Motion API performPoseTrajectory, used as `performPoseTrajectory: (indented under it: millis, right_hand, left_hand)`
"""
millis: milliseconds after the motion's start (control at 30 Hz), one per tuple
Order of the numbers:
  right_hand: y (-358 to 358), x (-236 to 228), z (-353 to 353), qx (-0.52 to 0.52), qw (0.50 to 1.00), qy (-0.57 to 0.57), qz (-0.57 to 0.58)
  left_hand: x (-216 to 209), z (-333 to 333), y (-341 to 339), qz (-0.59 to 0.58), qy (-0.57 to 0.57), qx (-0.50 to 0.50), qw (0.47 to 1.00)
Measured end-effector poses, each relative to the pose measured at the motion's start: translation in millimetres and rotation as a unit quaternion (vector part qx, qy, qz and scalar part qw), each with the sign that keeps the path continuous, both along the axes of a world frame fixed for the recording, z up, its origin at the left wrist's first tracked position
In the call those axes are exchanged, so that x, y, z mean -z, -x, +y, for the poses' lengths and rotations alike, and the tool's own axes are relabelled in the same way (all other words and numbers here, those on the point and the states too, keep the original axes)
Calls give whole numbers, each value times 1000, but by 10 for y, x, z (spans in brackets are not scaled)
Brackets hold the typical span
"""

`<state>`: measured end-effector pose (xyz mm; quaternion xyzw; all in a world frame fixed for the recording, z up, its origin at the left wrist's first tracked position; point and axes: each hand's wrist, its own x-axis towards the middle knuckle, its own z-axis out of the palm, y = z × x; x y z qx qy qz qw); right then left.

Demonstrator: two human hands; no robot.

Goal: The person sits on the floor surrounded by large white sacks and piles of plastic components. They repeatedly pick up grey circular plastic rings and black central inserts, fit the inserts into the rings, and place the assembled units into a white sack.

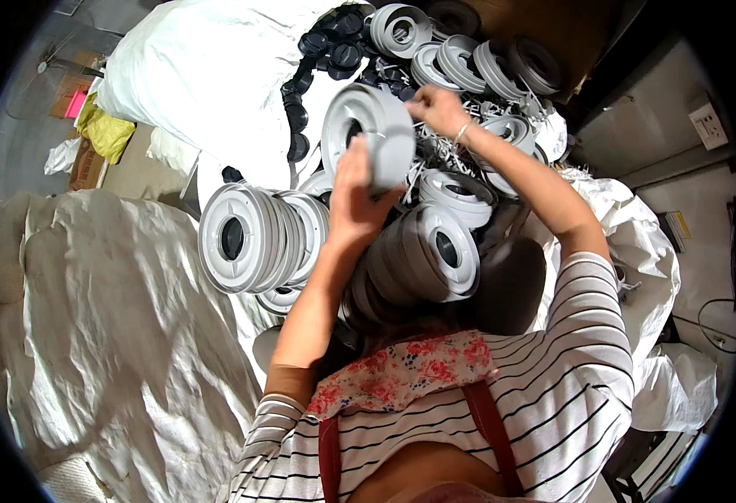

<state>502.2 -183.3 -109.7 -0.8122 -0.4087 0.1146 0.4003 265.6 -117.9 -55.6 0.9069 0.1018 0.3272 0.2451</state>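
Note:
A round grey plastic ring part [385,138] with a hollow centre is tilted up in front of me. My left hand [355,189] grips its lower side, the fingers reaching in toward the hole. Just to the right of it is my right hand [439,109], its fingers drawn together in a pinch. Whatever sits between those fingertips is too small to make out. Below that hand lies a heap of small white plastic pieces [448,151]. More grey rings are stacked on their sides at the left [242,239] and nearer my body [443,251].
Black round caps [345,55] lie in a strip along a large white sack [200,84]. Further grey rings [460,63] line the far edge. A pale sheet [125,335] covers the left side, and a yellow bag [106,130] lies beyond it. A wall socket [707,126] is at the right.

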Motion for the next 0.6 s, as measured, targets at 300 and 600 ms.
performPoseTrajectory:
  millis: [300,600]
  right_hand:
    - [-1127,595,41,144,955,202,-164]
    - [326,62,-44,-254,955,-130,88]
  left_hand:
    - [635,150,-127,173,300,14,938]
    - [298,266,-480,-200,701,-14,684]
